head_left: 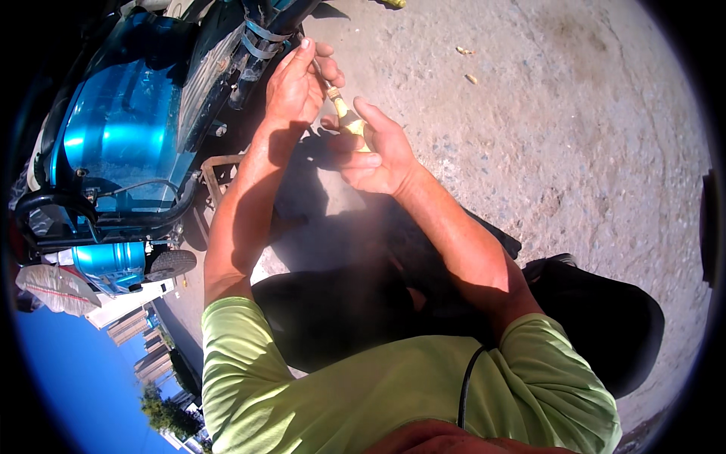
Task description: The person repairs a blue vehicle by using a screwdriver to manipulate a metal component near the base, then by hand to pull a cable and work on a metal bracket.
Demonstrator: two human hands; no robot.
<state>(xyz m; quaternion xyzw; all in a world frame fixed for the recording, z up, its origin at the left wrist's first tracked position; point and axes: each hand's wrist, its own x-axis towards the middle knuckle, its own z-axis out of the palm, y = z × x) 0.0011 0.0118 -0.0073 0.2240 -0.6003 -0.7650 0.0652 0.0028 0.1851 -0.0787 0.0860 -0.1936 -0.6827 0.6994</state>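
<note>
Between the two hands, a small brass-coloured metal fitting [338,104] with a stepped, cylindrical shape sits at upper centre, above rough, sunlit grey concrete ground [544,136]. Left hand [296,85]: fingers pressed together, pinching the fitting's upper end. Right hand [376,151]: curled around a pale yellow piece [358,132] at the lower end. Beside the left hand hangs a black hose bound with shiny metal clamps [257,41]; further left, a glossy turquoise vehicle body [121,129] with black tubular bars. Lime-green fabric sleeves [302,378] fill the foreground.
</note>
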